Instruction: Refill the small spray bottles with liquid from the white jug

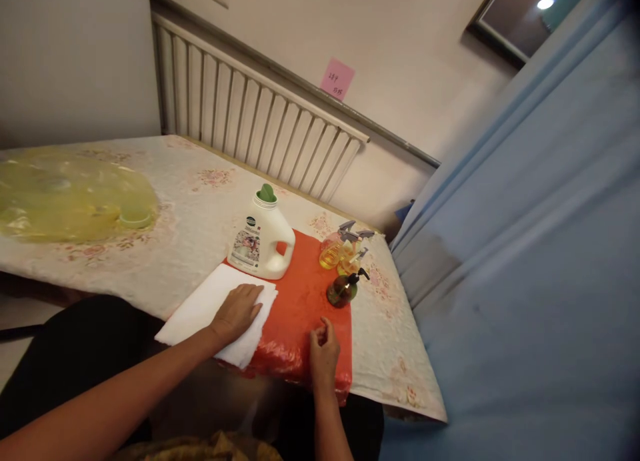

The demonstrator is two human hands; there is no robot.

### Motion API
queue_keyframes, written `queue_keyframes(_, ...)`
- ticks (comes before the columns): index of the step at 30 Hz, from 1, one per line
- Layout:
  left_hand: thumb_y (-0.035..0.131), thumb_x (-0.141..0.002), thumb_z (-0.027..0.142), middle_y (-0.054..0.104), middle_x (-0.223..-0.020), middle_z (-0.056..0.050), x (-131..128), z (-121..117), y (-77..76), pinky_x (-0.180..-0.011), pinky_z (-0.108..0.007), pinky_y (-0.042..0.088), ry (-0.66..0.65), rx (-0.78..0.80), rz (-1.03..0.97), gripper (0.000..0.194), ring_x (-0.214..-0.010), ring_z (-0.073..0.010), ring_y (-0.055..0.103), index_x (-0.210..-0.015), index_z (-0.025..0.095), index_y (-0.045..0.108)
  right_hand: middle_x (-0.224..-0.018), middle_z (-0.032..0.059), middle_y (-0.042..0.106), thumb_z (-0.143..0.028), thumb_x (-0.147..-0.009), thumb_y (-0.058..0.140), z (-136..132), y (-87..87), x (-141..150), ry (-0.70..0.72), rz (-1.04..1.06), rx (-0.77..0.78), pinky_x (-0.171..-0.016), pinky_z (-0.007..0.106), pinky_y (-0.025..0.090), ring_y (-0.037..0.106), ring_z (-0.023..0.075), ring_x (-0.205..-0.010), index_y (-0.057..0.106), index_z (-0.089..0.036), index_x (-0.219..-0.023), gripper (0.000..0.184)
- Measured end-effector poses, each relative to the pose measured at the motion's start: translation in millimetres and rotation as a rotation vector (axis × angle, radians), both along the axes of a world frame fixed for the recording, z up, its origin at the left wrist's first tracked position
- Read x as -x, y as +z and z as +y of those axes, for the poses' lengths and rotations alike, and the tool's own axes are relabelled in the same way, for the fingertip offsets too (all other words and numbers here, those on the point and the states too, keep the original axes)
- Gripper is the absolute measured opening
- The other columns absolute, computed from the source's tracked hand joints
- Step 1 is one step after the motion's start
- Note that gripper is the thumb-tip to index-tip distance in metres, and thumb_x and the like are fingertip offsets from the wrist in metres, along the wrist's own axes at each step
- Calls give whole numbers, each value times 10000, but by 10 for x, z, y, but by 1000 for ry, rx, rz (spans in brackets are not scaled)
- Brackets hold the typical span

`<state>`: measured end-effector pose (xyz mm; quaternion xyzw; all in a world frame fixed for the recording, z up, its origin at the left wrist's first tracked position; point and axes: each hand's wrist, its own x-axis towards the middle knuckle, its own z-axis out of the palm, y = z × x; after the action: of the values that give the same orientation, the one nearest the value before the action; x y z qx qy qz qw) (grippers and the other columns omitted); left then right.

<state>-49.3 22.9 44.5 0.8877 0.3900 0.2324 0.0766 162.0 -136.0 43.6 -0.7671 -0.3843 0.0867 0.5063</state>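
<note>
Your left hand [237, 311] lies flat on the white cloth [203, 304], its fingers [249, 290] extended and gripping nothing. The cloth lies partly over the red sheet [293, 314] on the bench [175, 264], in front of the white jug [267, 241]. Your right hand [324, 351] is half open and loosely curled, visibly holding nothing, near the dark pump bottle [341, 292]; whether it touches the sheet, you cannot tell.
</note>
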Motion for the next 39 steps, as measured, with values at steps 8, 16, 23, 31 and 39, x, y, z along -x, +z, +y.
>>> queue_keyframes(8,485,-915,185,662,-1187,-112,-318,-189,-18,-930,-357,483,-62,158,57,677,-1058,-246,630,-1545,194,238,-620,-60,475,-151,-806,462,117,66,172,101,-148,85,-628,264,414,493,177,-574,326,-67,-1532,743)
queue_keyframes(16,380,-922,125,733,-998,-126,-406,-192,28,-765,-367,491,-10,206,268,728,-882,-273,702,-1583,120,73,-631,-11,575,-99,-815,417,200,-78,183,120,-257,286,-603,286,418,570,215,-583,194,-46,-1577,795)
queue_keyframes(23,357,-918,104,730,-1008,-133,-394,-219,72,-771,-370,482,-16,189,281,720,-891,-278,696,-1582,107,77,-738,56,691,-80,-837,433,216,-105,208,79,-368,406,-641,295,437,663,241,-676,161,-70,-1589,799)
queue_keyframes(31,348,-914,95,731,-1003,-136,-402,-209,29,-784,-375,481,-16,168,302,717,-891,-275,694,-1582,103,86,-795,93,730,-82,-847,455,243,-86,226,29,-412,488,-658,294,454,700,246,-728,167,-64,-1586,793)
queue_keyframes(39,340,-902,106,740,-1016,-148,-389,-231,102,-774,-376,481,-26,194,264,679,-891,-285,696,-1566,92,195,-809,94,738,-88,-843,458,237,-88,222,41,-445,470,-658,305,474,709,249,-729,154,-69,-1590,806)
